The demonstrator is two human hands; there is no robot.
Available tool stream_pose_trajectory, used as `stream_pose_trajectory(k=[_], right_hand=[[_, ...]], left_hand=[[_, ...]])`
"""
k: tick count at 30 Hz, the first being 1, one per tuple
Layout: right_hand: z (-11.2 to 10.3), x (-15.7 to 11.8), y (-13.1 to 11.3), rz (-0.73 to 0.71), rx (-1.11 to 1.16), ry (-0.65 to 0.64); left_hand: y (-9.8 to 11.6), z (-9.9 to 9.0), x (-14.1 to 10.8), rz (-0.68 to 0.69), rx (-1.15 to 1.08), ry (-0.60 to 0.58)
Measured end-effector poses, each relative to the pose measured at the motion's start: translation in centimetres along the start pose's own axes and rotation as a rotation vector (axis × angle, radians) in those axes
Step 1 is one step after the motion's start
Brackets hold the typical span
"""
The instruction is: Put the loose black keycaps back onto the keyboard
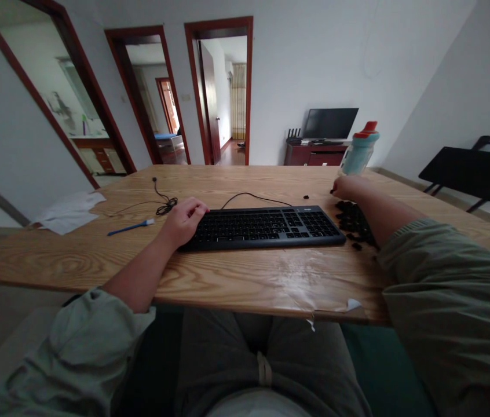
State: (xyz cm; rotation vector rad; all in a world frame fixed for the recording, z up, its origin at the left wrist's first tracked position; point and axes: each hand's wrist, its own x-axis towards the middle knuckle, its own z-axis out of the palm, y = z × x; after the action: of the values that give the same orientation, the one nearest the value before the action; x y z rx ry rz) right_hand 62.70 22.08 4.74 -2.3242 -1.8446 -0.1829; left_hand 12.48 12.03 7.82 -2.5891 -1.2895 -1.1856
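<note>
Here, your left hand (183,221) is steadying the keyboard (266,227), fingers curled, while your right hand (349,186) is pinching among loose keycaps (351,223); many remaining.

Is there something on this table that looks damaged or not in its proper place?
Yes. Loose black keycaps lie scattered right of the keyboard, by the right hand. The table front edge has peeling, torn film.

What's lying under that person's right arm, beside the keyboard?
A heap of small black pieces on the table, right of the keyboard. The forearm covers part of it, so its full extent stays hidden.
</note>
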Motion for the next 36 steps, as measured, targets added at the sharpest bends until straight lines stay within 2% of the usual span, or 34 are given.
stream_pose_trajectory(k=[2,3,5,6,8,10,12,13,15,17,20,23,27,32,36], right_hand=[[-1.9,-0.7,-1.2,-0.03,0.064,0.117],[-3.0,-1.6,-2.4,-0.066,0.162,0.238],[-5.3,-4.3,-5.9,-0.201,0.481,0.475],[-6.3,-6.1,-8.1,-0.299,0.641,0.526],[-7.4,-10.0,-12.7,-0.511,0.876,0.506],[-7.2,-13.4,-16.6,-0.674,1.035,0.41],[-6.1,-15.7,-19.0,-0.693,1.15,0.34],[-5.3,-16.2,-19.7,-0.679,1.165,0.286],[-3.8,-16.7,-20.2,-0.659,1.165,0.188],[-2.6,-16.7,-20.0,-0.681,1.151,0.103],[-1.6,-16.7,-19.9,-0.717,1.134,0.032],[-1.2,-16.8,-20.1,-0.74,1.108,0.032],[-0.8,-17.0,-20.3,-0.782,0.972,0.116],[-0.6,-17.7,-20.6,-0.878,0.691,0.146],[-0.5,-17.8,-20.7,-0.923,0.616,0.149]], left_hand=[[0.2,0.2,0.2,-0.011,-0.022,0.033],[0.4,0.3,0.4,-0.027,-0.043,0.048],[1.0,0.6,1.0,-0.073,-0.096,0.065],[1.5,0.8,1.4,-0.091,-0.134,0.052],[2.5,1.0,2.2,-0.093,-0.242,-0.048],[3.4,1.3,3.0,-0.065,-0.381,-0.239],[3.7,1.4,3.6,-0.06,-0.479,-0.436],[3.7,1.5,3.7,-0.075,-0.498,-0.492],[3.1,1.6,3.6,-0.106,-0.493,-0.533],[2.4,1.7,3.2,-0.115,-0.469,-0.524],[1.6,1.4,2.5,-0.112,-0.431,-0.524],[1.4,0.7,1.8,-0.154,-0.416,-0.547],[0.9,-0.2,1.1,-0.172,-0.41,-0.553],[0.4,-0.6,-0.2,-0.099,-0.07,-0.508],[0.7,-0.7,-0.9,-0.048,0.023,-0.487]])
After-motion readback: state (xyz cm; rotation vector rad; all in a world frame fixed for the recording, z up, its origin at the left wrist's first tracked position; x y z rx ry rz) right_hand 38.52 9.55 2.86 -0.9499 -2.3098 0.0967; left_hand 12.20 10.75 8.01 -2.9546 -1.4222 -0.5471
